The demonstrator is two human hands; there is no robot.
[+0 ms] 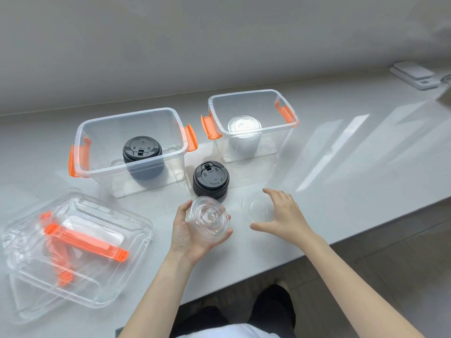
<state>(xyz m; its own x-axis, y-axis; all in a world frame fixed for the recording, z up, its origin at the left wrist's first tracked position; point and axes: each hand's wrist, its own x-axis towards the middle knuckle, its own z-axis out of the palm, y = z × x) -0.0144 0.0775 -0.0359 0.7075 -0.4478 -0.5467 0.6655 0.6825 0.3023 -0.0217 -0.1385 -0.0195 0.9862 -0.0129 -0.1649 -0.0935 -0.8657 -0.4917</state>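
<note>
Fingers (pixel 223 236) of the left hand (pixel 192 236) curled round a stack of clear lids (pixel 207 217), tilted, just above the counter (pixel 341 191). Right behind, a stack of black lids (pixel 211 182) standing on the counter. Further right, a single clear lid (pixel 256 206) flat on the counter, fingers (pixel 271 192) of the right hand (pixel 285 215) spread apart over it, touching or not unclear.

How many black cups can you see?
2. One black cup stands inside the left clear bin; the other stands on the counter in front of the bins. None seems hidden.
</note>
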